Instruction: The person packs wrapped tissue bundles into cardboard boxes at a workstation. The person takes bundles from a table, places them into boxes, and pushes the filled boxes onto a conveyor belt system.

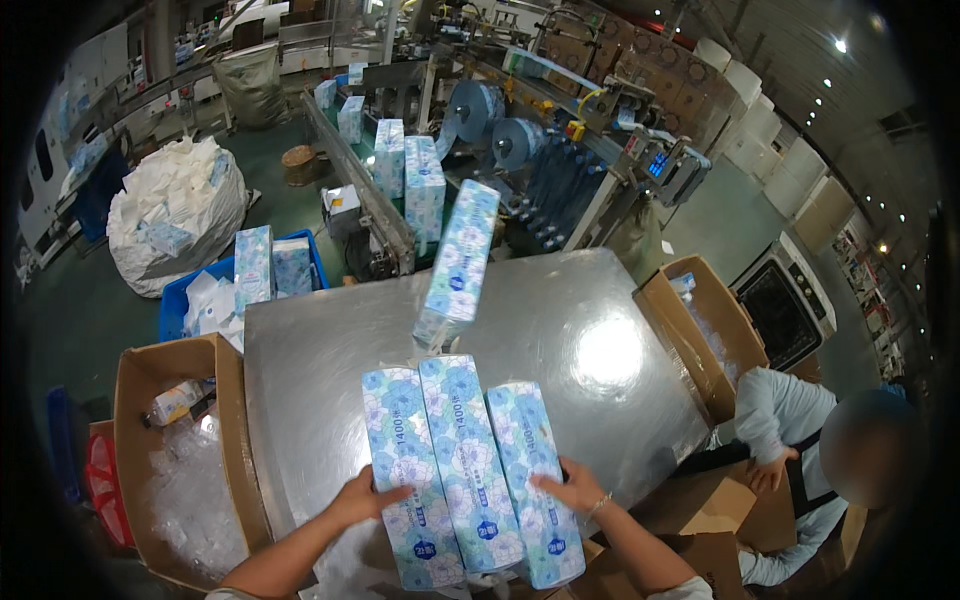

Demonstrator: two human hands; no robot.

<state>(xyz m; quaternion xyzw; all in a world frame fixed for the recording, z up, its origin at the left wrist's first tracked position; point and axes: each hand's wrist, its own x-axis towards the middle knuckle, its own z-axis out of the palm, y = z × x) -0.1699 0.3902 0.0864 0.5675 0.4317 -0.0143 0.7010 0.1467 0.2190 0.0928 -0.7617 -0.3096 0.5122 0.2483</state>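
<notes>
Three long tissue packs with blue floral wrapping are lined up side by side over the near edge of a steel table (330, 350). My left hand (360, 500) presses the outer side of the left pack (405, 450), thumb on top. At the other end, my right hand (575, 488) grips the right pack (548, 530), its thumb also on top. Between them sits the middle pack (468, 450), with a narrow gap to the right pack at the far end. Another tissue pack (460, 260) stands tilted at the table's far side. My fingers underneath are hidden.
Beyond the table, more packs (425, 185) line a conveyor beside a machine with film rolls (470, 110). Cardboard boxes (240, 440) with clear plastic flank the table. A blue bin (175, 315) stands left. A co-worker (785, 400) handles cartons at the right.
</notes>
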